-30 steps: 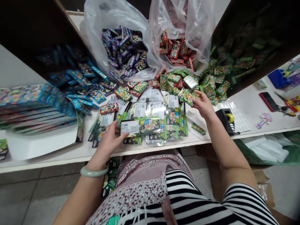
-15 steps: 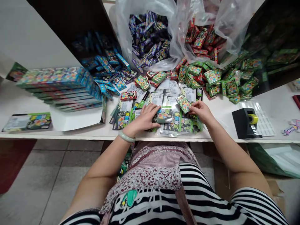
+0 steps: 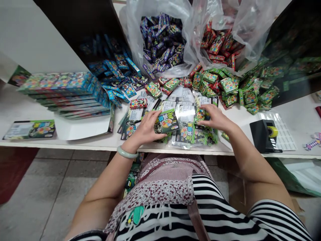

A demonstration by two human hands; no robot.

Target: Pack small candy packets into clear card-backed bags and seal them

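My left hand (image 3: 145,130), with a pale green bangle at its wrist, grips a flat black-and-green printed packet (image 3: 167,121) between thumb and fingers, its right end tilted. Similar flat packets, some in clear plastic, lie piled beneath it; one packet (image 3: 187,130) shows just to the right. My right hand (image 3: 215,117) has its thumb and fingers on opposite edges of a small green box (image 3: 200,114), low over the pile. Part of another small green box (image 3: 225,135) shows beside my right wrist. A small red box (image 3: 138,103) lies at the pile's left.
Plastic bags hold purple boxes (image 3: 163,43) and red boxes (image 3: 218,43) at the back. Loose green boxes (image 3: 248,93) and blue boxes (image 3: 112,68) flank them. Left stands an open carton (image 3: 82,129) with stacked boxes; right, a black tape dispenser (image 3: 263,135).
My left hand has shifted slightly left and down, and its packet has moved left and tilted. My right hand has turned, its fingers now spread across the small box, which sits lower.
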